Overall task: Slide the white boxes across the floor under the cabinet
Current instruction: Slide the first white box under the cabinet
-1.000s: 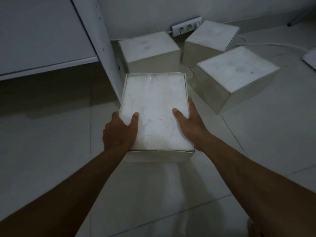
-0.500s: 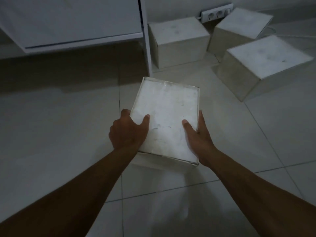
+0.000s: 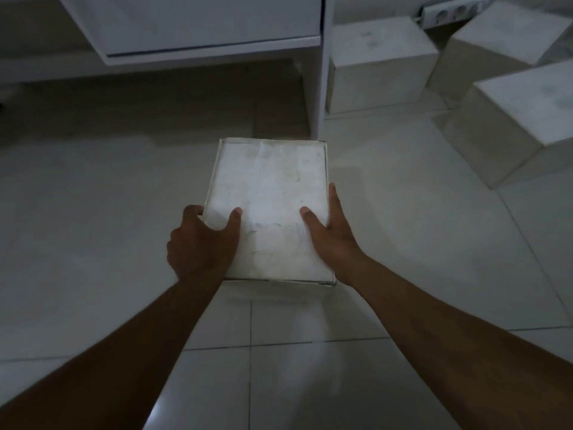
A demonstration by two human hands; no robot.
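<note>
A white box point(image 3: 269, 193) rests on the tiled floor in front of the white cabinet point(image 3: 198, 29). My left hand point(image 3: 201, 243) grips its near left corner, thumb on the lid. My right hand point(image 3: 331, 234) clasps its right side, thumb on top and fingers along the edge. The box's far edge lies just short of the cabinet's right leg point(image 3: 321, 88). The dark gap under the cabinet point(image 3: 155, 100) is straight ahead and to the left.
Three more white boxes stand at the back right: one point(image 3: 378, 60) beside the cabinet leg, one point(image 3: 496, 41) behind it, one point(image 3: 524, 119) nearer at the right edge. A power strip point(image 3: 452, 10) lies by the wall.
The box has moved left, away from the other boxes, and now squares up in front of the cabinet's opening. Both hands have kept their hold on it.
</note>
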